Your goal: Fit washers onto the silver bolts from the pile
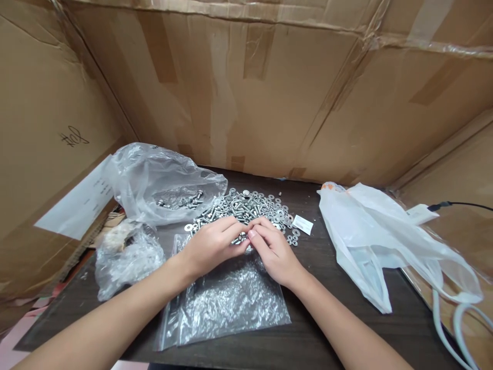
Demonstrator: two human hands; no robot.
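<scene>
My left hand (pixel 217 244) and my right hand (pixel 274 249) meet at the near edge of a heap of metal bolts (pixel 242 206) and washers (pixel 284 218). Fingertips of both hands are pinched together. Whatever is between them is hidden or too small to name. Beneath the hands lies a flat clear zip bag (pixel 234 303). Loose washers are scattered at the heap's right side, near a small white label (pixel 303 224).
An open clear plastic bag (pixel 154 180) with bolts inside stands at back left, before a crumpled clear bag (pixel 129 262). White plastic bags (pixel 358 226) lie on the right, by a pale cable (pixel 439 318). Cardboard walls (pixel 231 103) enclose the dark table (pixel 327 308).
</scene>
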